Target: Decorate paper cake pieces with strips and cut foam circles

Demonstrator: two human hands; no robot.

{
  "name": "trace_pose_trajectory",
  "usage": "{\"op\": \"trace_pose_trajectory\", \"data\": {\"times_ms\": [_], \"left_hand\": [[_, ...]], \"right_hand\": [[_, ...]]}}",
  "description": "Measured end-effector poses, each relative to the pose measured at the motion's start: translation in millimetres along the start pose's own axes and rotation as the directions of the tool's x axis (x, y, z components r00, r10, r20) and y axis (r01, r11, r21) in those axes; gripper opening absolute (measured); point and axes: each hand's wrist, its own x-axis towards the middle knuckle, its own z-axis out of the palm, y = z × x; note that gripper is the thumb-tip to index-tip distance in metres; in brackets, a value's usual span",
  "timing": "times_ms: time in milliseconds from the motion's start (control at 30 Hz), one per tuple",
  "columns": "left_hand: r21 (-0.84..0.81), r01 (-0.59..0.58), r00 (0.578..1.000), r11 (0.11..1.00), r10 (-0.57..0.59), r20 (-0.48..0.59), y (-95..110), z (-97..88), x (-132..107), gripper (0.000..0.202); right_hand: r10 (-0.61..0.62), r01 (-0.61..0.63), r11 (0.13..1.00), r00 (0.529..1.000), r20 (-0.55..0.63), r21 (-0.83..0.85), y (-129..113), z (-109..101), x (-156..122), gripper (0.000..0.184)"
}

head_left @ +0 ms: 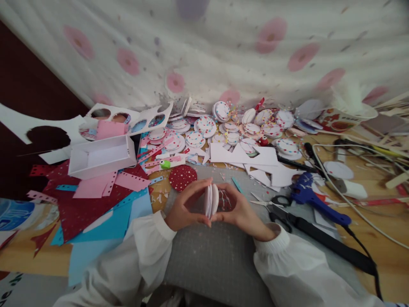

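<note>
White sleeves lowest in view; my left hand and right hand both pinch stack of white paper circles, on edge, above grey mat; red dotted circle just beyond.

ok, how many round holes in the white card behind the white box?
4 clear ones in the white card, in a row left to right: first, second, third, fourth. More may be hidden under the pink paper.
</note>
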Motion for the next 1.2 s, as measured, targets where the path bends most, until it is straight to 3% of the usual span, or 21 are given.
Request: {"op": "trace_pose_trajectory", "data": {"times_ms": [133,233,367,433,500,567,667,733,800,900,967,1067,1200], "left_hand": [[-0.082,0.016,1.000,0.997,-0.017,-0.007,-2,2.7,0,0.084],[-0.193,0.051,0.998,0.980,-0.054,-0.009,-2,5.2,1,0.079],[-0.263,0.128,0.991,0.956,-0.135,-0.012,0,5.2,4,0.068],[-0.250,0.207,0.975,0.946,-0.222,-0.031,0,4.0,5,0.066],[-0.293,0.319,0.941,0.901,-0.337,-0.011,-2,2.8,7,0.066],[-0.369,0.428,0.897,0.825,-0.438,0.060,-3,2.0,8,0.065],[-0.466,0.515,0.848,0.719,-0.506,0.157,-5,0.6,10,0.059],[-0.560,0.530,0.833,0.637,-0.514,0.205,-3,-1.2,12,0.055],[-0.642,0.527,0.830,0.557,-0.501,0.246,-1,-3.9,13,0.055],[-0.712,0.508,0.835,0.485,-0.481,0.268,5,-8.8,15,0.060],[-0.773,0.488,0.834,0.405,-0.479,0.275,7,-11.4,15,0.058],[-0.831,0.469,0.829,0.300,-0.474,0.296,6,-13.1,15,0.052],[-0.847,0.468,0.825,0.252,-0.469,0.316,6,-13.3,15,0.051]], "right_hand": [[-0.034,0.033,0.998,0.999,-0.014,-0.063,2,-1,-1,0.068],[-0.108,0.095,0.969,0.993,-0.043,-0.230,3,-2,-2,0.066],[-0.291,0.252,0.798,0.957,0.016,-0.547,2,-6,-4,0.063],[-0.323,0.308,0.704,0.941,0.098,-0.639,0,-8,-5,0.061],[-0.312,0.324,0.663,0.939,0.145,-0.674,-4,-8,-7,0.066],[-0.307,0.323,0.682,0.941,0.145,-0.656,-8,-8,-9,0.081],[-0.286,0.293,0.822,0.954,0.091,-0.487,-14,-7,-12,0.098],[-0.246,0.246,0.914,0.968,0.040,-0.323,-16,-9,-12,0.084],[-0.239,0.218,0.951,0.968,-0.072,-0.220,-14,-13,-10,0.063],[-0.280,0.226,0.955,0.900,-0.333,-0.192,-8,-19,-4,0.042],[-0.288,0.228,0.955,0.865,-0.410,-0.190,-5,-21,-2,0.035],[-0.289,0.241,0.954,0.894,-0.343,-0.177,-4,-18,-2,0.034],[-0.250,0.221,0.961,0.952,-0.176,-0.169,-3,-13,-6,0.048]]}}
